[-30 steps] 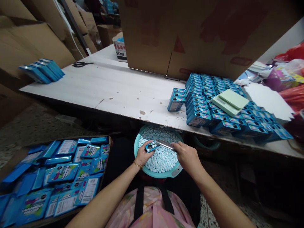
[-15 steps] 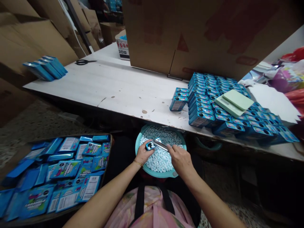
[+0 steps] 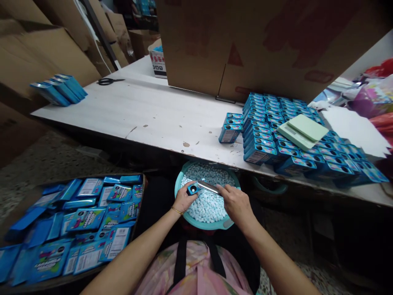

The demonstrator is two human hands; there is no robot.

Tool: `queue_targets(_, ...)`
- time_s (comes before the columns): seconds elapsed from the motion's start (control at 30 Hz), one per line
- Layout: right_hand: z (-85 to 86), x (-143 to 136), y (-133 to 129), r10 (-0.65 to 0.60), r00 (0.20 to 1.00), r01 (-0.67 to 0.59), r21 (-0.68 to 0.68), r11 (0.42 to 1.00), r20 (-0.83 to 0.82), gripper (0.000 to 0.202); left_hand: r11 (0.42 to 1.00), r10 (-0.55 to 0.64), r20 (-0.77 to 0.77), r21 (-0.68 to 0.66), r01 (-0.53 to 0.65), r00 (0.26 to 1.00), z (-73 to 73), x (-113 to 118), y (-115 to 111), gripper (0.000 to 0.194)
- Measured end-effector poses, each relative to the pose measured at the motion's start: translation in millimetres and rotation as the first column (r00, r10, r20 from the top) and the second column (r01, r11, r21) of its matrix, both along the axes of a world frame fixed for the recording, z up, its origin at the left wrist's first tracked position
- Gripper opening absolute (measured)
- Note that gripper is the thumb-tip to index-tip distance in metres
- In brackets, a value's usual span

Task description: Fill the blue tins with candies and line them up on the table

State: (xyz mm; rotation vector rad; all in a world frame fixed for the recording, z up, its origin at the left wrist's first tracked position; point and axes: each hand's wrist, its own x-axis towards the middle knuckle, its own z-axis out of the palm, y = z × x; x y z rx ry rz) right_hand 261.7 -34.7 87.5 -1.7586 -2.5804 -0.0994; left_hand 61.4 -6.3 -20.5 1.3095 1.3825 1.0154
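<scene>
My left hand (image 3: 183, 198) is wrapped round a small blue candy box (image 3: 193, 189), whose top with a round hole faces up; something pale shows in the hole. A metal scoop (image 3: 209, 187) is gripped by its handle in my right hand (image 3: 236, 203), its end reaching to the far side of the box. Both hands are over a turquoise tub (image 3: 178, 186) that holds a mass of small white and pale-blue candies (image 3: 206, 208). What lies in the scoop is hard to make out.
A carton of flat blue boxes (image 3: 87, 219) stands at left. On the white table (image 3: 172, 119) are rows of upright blue boxes (image 3: 260, 153), a pale green scale (image 3: 302, 132) on top of them, scissors (image 3: 107, 81) and a large cardboard box (image 3: 245, 53).
The metal scoop has shifted slightly right with my right hand. The white candies seen at the box's top have mostly gone from view, and its dark round hole now shows.
</scene>
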Motion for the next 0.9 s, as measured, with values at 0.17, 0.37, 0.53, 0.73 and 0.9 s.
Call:
queue_targets(0.17, -7.7, 6, 5, -0.034, 0.998, 0.030, 0.065, 0.997, 0.057, 0.037, 1.000, 0.009, -0.032, 0.019, -0.009, 0.999, -0.9, -3, 0, 0.045)
queue_targets(0.37, -17.5, -5, -3, 0.054, 0.998, -0.059, 0.155, 0.986, 0.035, 0.035, 1.000, 0.010, -0.015, 0.017, -0.010, 1.000, 2.7, -3, -1, 0.047)
queue_targets(0.53, -16.8, 6, 0, -0.031, 0.999, 0.025, 0.210, 0.977, 0.028, 0.036, 0.999, 0.038, -0.036, -0.008, -0.039, 0.999, 14.6, -3, -1, 0.047)
queue_targets(0.73, -26.5, -13, -11, 0.061, 0.998, -0.061, 0.190, 0.980, 0.008, 0.037, 0.999, 0.050, 0.027, 0.001, -0.050, 0.998, 9.2, 0, 0, 0.048)
queue_targets(0.9, -25.5, -19, -15, 0.056, 0.998, -0.049, 0.173, 0.984, -0.034, 0.038, 0.999, 0.040, -0.021, 0.014, -0.039, 0.999, 10.8, -3, -1, 0.045)
